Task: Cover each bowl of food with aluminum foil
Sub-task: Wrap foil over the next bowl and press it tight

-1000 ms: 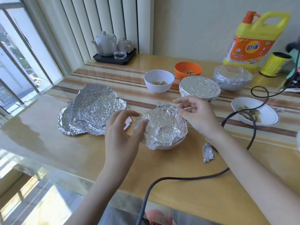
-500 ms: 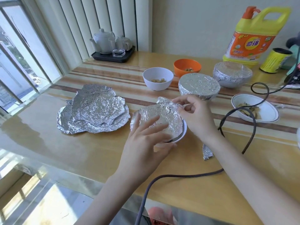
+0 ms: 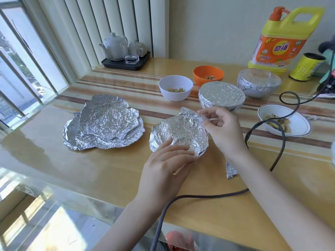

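Observation:
A crumpled foil sheet lies over a white bowl at the table's middle. My left hand presses flat on the sheet's near edge with straight fingers. My right hand pinches the sheet's raised far corner. Two foil-covered bowls stand behind. A white bowl, an orange bowl and a white rimmed dish hold food uncovered. A stack of loose foil sheets lies to the left.
A dark cable loops over the right side of the table and the rimmed dish. A foil scrap lies by my right wrist. A yellow detergent jug, a yellow can and a tea tray stand at the back.
My left hand came down from the bowl's left side onto the foil's near edge and presses it. The foil has settled flatter over the bowl while my right hand keeps the far corner.

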Motion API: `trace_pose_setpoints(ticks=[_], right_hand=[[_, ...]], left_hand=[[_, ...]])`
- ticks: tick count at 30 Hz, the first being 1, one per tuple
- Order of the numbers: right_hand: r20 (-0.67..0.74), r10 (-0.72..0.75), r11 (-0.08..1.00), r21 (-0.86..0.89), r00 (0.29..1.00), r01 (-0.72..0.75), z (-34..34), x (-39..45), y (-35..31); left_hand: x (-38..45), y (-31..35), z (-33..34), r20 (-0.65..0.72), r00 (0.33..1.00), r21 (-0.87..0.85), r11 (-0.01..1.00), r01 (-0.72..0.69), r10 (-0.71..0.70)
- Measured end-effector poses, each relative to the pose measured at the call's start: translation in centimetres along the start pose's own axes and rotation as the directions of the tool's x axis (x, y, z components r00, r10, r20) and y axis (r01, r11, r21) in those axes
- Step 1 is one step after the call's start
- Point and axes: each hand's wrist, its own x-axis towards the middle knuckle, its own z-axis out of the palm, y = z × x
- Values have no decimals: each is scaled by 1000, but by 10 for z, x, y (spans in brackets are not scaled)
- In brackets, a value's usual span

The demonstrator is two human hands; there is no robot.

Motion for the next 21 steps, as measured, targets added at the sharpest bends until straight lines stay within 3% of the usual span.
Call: trace_pose_setpoints(ticks=[7,11,14,17,21], right_hand=[[-6,28,999,-27,1000,-28,1,-6,1],[-28,-85,971,-226,996,76,1,-6,-3],[-3,-245,877,-428,970,220,7,-6,-13],[171,-367,733,-552,914,397,18,-6,-24],[411,-132,724,-581,902,371,25,-2,-27]], left_hand=[[-3,-2,-3,-6,999,28,999,-41,41],[-3,-1,-4,8,1000,38,999,-26,26],[-2,1,-4,14,1000,36,999,-20,19],[-1,2,-5,14,1000,28,1000,-14,14],[-2,0,-3,5,1000,30,999,-16,16]])
